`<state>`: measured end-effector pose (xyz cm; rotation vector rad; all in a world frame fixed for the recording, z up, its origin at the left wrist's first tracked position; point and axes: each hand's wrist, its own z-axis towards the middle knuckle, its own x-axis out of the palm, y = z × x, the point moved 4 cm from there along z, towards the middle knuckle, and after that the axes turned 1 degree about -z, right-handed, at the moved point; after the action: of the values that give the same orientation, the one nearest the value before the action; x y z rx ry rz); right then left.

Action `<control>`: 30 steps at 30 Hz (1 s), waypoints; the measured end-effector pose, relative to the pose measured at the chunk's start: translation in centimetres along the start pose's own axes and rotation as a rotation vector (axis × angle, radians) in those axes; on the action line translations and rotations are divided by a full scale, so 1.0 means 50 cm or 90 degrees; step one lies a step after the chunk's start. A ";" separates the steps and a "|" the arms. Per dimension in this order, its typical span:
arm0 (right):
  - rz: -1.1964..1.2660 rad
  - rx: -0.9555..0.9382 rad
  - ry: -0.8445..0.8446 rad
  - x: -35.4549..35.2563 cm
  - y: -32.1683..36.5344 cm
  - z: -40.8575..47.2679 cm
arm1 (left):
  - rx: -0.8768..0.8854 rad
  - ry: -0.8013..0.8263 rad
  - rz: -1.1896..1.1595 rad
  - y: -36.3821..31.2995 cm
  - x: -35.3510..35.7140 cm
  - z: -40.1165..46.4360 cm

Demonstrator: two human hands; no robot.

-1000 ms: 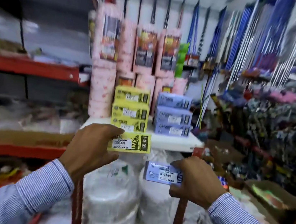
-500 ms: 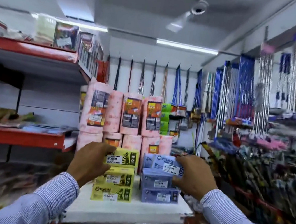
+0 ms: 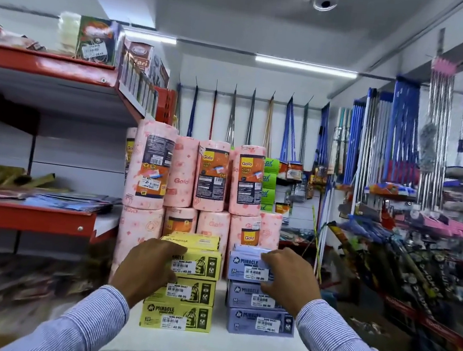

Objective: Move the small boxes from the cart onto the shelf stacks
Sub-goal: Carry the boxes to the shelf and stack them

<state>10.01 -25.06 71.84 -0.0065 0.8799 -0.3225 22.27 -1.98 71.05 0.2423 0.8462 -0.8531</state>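
Observation:
My left hand (image 3: 147, 270) grips a yellow Miracle box (image 3: 203, 260) by its left end; the box rests on top of the yellow stack (image 3: 176, 315). My right hand (image 3: 287, 277) holds a lavender Miracle box (image 3: 242, 262) by its right end, sitting on top of the lavender stack (image 3: 261, 323). Both stacks stand side by side on a white shelf board (image 3: 216, 347), a small gap between them. The cart is out of view.
Pink Gala kitchen towel rolls (image 3: 212, 175) are stacked right behind the boxes. Red shelves (image 3: 22, 215) with flat packets run along the left. Hanging mops and brooms (image 3: 400, 138) and cluttered goods fill the right side and back wall.
Both hands rose from below the shelf board and carried the yellow and lavender boxes forward onto the tops of their matching stacks. The view tilted upward.

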 end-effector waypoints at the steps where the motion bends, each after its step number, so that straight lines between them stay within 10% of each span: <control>1: -0.003 0.000 0.007 0.006 -0.002 0.001 | -0.003 0.001 -0.003 0.003 0.002 0.002; 30: 0.082 -0.088 -0.059 0.047 0.027 -0.016 | 0.067 -0.059 -0.062 -0.029 0.032 -0.008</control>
<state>11.16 -24.35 69.37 -0.0917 0.8050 -0.1394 21.54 -3.63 69.79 0.2535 0.7325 -0.9940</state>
